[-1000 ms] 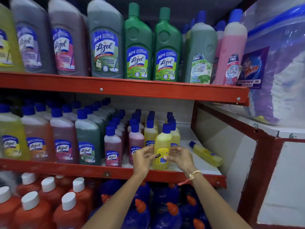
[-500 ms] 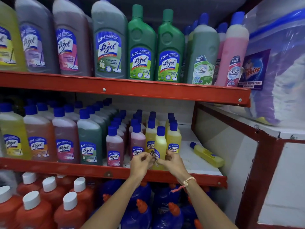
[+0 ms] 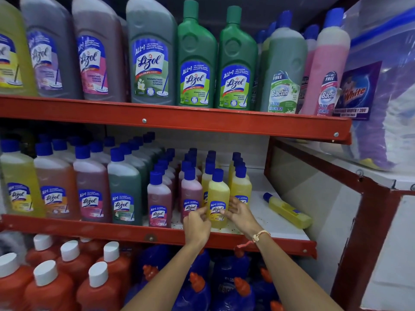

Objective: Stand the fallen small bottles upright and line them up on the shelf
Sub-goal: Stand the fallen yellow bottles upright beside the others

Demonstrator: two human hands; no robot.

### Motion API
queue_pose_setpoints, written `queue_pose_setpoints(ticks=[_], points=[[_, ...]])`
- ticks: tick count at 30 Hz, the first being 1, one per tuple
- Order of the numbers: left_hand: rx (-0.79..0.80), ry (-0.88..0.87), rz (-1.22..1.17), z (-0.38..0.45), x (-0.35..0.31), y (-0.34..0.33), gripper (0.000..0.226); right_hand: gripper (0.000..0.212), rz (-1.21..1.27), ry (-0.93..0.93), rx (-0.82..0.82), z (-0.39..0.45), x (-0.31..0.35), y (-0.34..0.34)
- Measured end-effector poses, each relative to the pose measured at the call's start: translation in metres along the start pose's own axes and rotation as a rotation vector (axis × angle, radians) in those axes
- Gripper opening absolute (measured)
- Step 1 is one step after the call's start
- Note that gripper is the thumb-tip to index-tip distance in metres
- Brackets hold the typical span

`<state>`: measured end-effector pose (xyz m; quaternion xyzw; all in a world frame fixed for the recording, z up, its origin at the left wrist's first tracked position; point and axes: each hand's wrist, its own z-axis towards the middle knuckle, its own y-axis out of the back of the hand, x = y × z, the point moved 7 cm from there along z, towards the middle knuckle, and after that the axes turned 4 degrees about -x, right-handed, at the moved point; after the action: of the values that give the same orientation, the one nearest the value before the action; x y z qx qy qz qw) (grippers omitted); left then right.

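A small yellow bottle with a blue cap (image 3: 218,198) stands upright at the front of the middle shelf (image 3: 112,230). My left hand (image 3: 197,225) touches its lower left side and my right hand (image 3: 239,213) its lower right side, fingers curled around the label. Behind it stand rows of small yellow bottles (image 3: 240,185) and small pink bottles (image 3: 190,191). One more small yellow bottle (image 3: 287,211) lies on its side on the white shelf floor to the right, cap pointing back-left.
Larger blue-capped bottles (image 3: 89,187) fill the shelf's left half. The red upper shelf (image 3: 202,122) with big bottles hangs overhead. A red frame post (image 3: 368,232) bounds the right side. Orange bottles (image 3: 51,281) and dark blue bottles (image 3: 224,286) sit below.
Both hands have closed in on the upright yellow bottle and shifted it slightly left, its label now facing front. The fallen bottle has not moved.
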<state>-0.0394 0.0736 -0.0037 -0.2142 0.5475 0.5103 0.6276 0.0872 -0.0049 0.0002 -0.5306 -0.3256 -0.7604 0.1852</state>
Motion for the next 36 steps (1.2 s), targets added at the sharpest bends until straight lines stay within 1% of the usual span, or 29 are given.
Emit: queue_pose_setpoints(ticks=[3,6,8,9,10,12,13,16,17,19,20,22,25,29,30,32,34,35,36], points=[[-0.008,-0.004,0.035,-0.001,0.000,0.000,0.042,0.052,-0.030,0.009,-0.005,0.001,-0.004,0.001],[-0.074,0.004,0.076,-0.005,0.001,0.007,0.030,0.048,-0.086,0.010,-0.042,-0.003,-0.004,0.008],[-0.113,0.001,0.068,-0.009,-0.002,0.010,0.019,0.043,-0.113,0.008,-0.116,-0.005,-0.005,0.021],[-0.110,-0.008,0.055,-0.011,-0.005,0.008,0.015,0.037,-0.135,0.008,-0.173,-0.006,-0.006,0.030],[-0.090,-0.022,0.042,-0.013,-0.009,0.003,0.013,0.029,-0.158,0.001,-0.233,-0.006,-0.009,0.042],[0.008,-0.046,0.016,-0.016,-0.019,-0.018,0.013,0.010,-0.186,-0.011,-0.328,-0.007,-0.012,0.065],[0.066,-0.051,0.006,-0.017,-0.024,-0.031,0.014,0.006,-0.223,-0.003,-0.380,-0.009,-0.011,0.076],[0.178,-0.027,-0.035,-0.014,-0.035,-0.074,0.015,0.011,-0.455,0.038,-0.575,-0.017,-0.002,0.116],[0.193,-0.012,-0.047,-0.013,-0.037,-0.086,0.017,0.015,-0.530,0.010,-0.603,-0.019,-0.002,0.126],[0.218,0.011,-0.054,-0.009,-0.042,-0.110,0.019,0.025,-0.687,-0.114,-0.580,-0.015,-0.010,0.145],[0.228,0.019,-0.053,-0.007,-0.045,-0.121,0.020,0.029,-0.758,-0.168,-0.537,-0.011,-0.019,0.152],[0.252,0.041,-0.048,-0.004,-0.047,-0.147,0.023,0.032,-0.856,-0.217,-0.426,-0.002,-0.037,0.166],[0.284,0.114,-0.058,0.000,-0.042,-0.173,0.025,0.036,-0.920,-0.278,-0.303,0.007,-0.056,0.172],[0.357,0.206,-0.083,0.008,-0.030,-0.202,0.023,0.033,-0.990,-0.336,-0.264,0.023,-0.055,0.184],[0.366,0.222,-0.092,0.008,-0.029,-0.206,0.019,0.033,-0.992,-0.357,-0.249,0.026,-0.053,0.187],[0.348,0.232,-0.111,0.006,-0.033,-0.207,0.016,0.030,-0.918,-0.407,-0.196,0.029,-0.053,0.191],[0.340,0.199,-0.046,0.004,-0.038,-0.204,0.020,0.018,-0.811,-0.422,-0.176,0.031,-0.058,0.190],[0.332,0.192,-0.019,0.004,-0.038,-0.202,0.021,0.022,-0.724,-0.428,-0.186,0.030,-0.061,0.189],[0.324,0.195,-0.001,0.005,-0.038,-0.199,0.021,0.031,-0.638,-0.446,-0.194,0.029,-0.065,0.189]])
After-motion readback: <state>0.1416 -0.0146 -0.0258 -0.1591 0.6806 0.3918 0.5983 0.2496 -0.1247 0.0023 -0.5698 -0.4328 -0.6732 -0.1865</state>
